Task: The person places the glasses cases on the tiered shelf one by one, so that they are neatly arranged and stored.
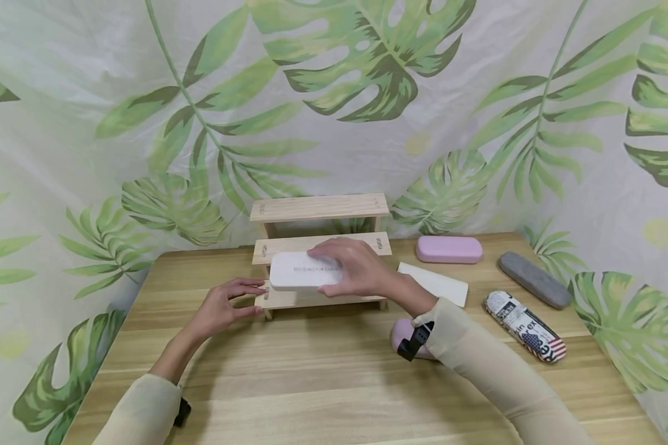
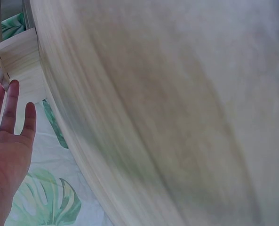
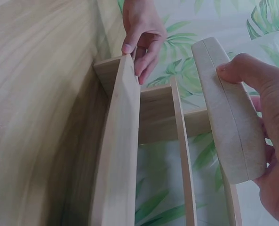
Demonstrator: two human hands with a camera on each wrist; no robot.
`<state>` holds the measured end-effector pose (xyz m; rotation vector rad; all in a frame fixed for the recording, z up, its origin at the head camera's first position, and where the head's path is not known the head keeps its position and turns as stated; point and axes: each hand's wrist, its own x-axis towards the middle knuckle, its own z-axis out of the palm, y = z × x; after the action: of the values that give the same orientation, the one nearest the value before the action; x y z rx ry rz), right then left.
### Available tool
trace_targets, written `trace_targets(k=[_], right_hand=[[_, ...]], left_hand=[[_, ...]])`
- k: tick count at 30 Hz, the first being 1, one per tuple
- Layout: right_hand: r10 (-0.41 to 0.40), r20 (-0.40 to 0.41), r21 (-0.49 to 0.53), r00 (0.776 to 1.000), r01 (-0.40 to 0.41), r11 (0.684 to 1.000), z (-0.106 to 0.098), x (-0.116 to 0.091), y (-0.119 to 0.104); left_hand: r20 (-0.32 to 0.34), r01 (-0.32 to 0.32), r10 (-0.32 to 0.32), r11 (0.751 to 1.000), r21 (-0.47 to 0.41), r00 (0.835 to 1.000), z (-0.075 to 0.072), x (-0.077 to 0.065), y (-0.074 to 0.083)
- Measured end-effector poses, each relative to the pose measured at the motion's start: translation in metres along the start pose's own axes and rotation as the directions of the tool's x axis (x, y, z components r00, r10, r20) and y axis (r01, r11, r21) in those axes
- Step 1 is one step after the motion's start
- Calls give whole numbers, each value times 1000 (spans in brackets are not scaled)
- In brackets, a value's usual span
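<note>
Right wrist: closed white case (image 3: 231,117) in right hand (image 3: 278,101), contents hidden

Take the middle of your table (image 1: 312,383) as the clock's centre: the stepped shelf (image 1: 318,207) stands at 12 o'clock, the curtain (image 1: 345,154) behind it. Your left hand (image 1: 222,306) is at the left end of its lowest step; your right hand (image 1: 359,266) has the held case (image 1: 300,272) above the lower steps. At 1 o'clock, right of the shelf, lies the back case (image 1: 449,249); before it, the inner box (image 1: 442,286). Farther out, between 2 and 3, is the edge case (image 1: 534,280), with the front case (image 1: 525,326) before it, toward 3. Closer in, the near case (image 1: 401,335) sits partly beneath your right wrist.
</note>
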<state>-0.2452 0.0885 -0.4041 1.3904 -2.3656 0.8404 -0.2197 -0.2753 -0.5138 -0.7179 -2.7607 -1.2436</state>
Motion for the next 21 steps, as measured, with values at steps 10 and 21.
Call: trace_targets(k=[10,21], right_hand=[[14,6,-29,1000,-14,999,-6,17,6],[76,26,-24,997,-75,997,-12,38,9]], left_hand=[[3,-11,11,1000,7,1000,0,0,1],[8,-9,9,1000,-2,1000,-1,0,2]])
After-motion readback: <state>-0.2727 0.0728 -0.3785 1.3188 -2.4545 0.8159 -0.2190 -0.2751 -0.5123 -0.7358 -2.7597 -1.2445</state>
